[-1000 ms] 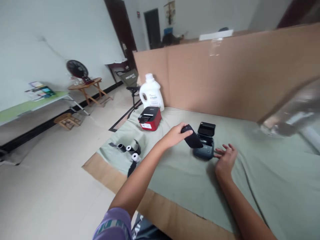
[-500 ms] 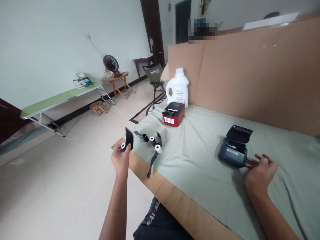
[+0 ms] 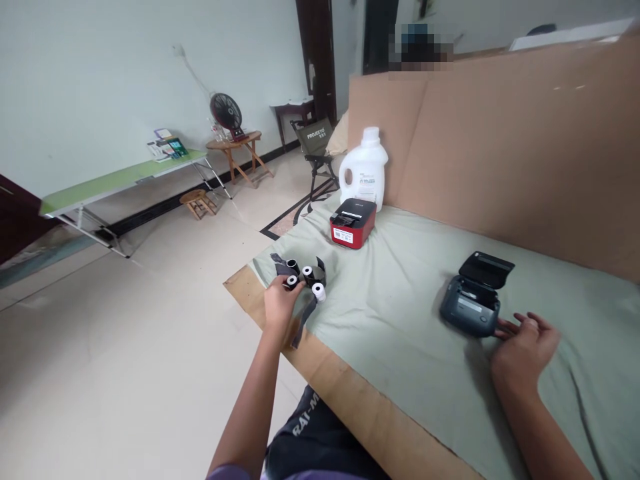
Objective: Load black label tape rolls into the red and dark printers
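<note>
My left hand [image 3: 281,301] has its fingers closed around a small roll of black ribbon [image 3: 291,282], down at the cloth among other rolls. Close by stand a white-cored roll [image 3: 307,273], a dark spool [image 3: 292,265] and a white roll [image 3: 319,291] with a dark strip [image 3: 303,324] trailing over the wooden edge. My right hand [image 3: 525,343] rests on the cloth with fingers apart, its fingertips at the right side of a dark blue label printer [image 3: 469,310]. The printer's black lid [image 3: 486,269] is raised, exposing the inner bay.
A red and black printer [image 3: 353,225] sits toward the back, before a white jug [image 3: 364,170]. A cardboard wall [image 3: 490,160] closes off the far side. The table's wooden edge [image 3: 340,380] runs nearest me. Beyond are a fan [image 3: 227,112], a folding chair [image 3: 316,141] and a green table [image 3: 125,179].
My left hand has moved right and lowered the black ribbon roll from above the table's edge to the group of rolls. My right hand stays beside the blue printer.
</note>
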The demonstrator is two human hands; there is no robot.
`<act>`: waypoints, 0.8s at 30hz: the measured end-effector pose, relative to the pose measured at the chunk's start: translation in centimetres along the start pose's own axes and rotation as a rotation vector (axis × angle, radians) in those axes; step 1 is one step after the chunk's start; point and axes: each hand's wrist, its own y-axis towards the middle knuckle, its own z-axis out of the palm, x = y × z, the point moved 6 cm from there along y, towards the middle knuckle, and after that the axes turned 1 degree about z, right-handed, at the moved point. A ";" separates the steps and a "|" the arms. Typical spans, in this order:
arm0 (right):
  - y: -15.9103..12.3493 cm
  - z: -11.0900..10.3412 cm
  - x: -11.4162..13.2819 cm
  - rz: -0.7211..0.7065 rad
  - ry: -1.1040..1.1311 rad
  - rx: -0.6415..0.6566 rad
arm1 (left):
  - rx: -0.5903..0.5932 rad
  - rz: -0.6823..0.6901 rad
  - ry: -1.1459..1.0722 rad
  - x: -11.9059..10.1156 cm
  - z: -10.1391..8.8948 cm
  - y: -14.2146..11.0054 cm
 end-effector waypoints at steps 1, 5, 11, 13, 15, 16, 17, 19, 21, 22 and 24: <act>0.1 0.0 -0.1 0.001 -0.002 0.002 | -0.011 -0.022 0.034 0.0 -0.3 -0.3; 0.3 -0.1 -0.4 -0.012 -0.013 0.004 | -0.116 -0.067 0.133 -1.0 -3.0 -2.0; 0.4 -0.1 -0.8 -0.006 -0.017 0.003 | 0.296 0.105 0.311 -5.7 -1.1 -2.6; 0.4 -0.1 -0.8 0.007 -0.020 0.001 | 0.357 0.138 0.390 -6.7 -0.3 -2.4; 0.1 -0.3 -0.2 -0.023 -0.070 -0.023 | 0.348 0.166 0.422 -7.5 -0.1 -2.4; -0.3 -0.4 0.6 -0.076 -0.117 -0.039 | 0.328 0.177 0.426 -7.9 -0.2 -2.6; -1.0 -0.5 1.8 -0.157 -0.167 -0.053 | 0.303 0.193 0.422 -8.3 -0.4 -3.0; -3.0 0.0 4.9 -0.337 -0.239 -0.004 | 0.227 0.266 0.389 -9.8 -0.8 -4.6; -5.7 1.6 7.7 -0.382 -0.239 0.226 | 0.134 0.431 0.309 -12.3 -0.8 -7.1; -7.1 2.9 8.5 -0.310 -0.229 0.417 | 0.094 0.550 0.255 -13.9 -0.5 -8.7; -10.2 5.0 9.5 -0.084 -0.196 0.772 | 0.041 0.815 0.135 -17.1 0.6 -12.3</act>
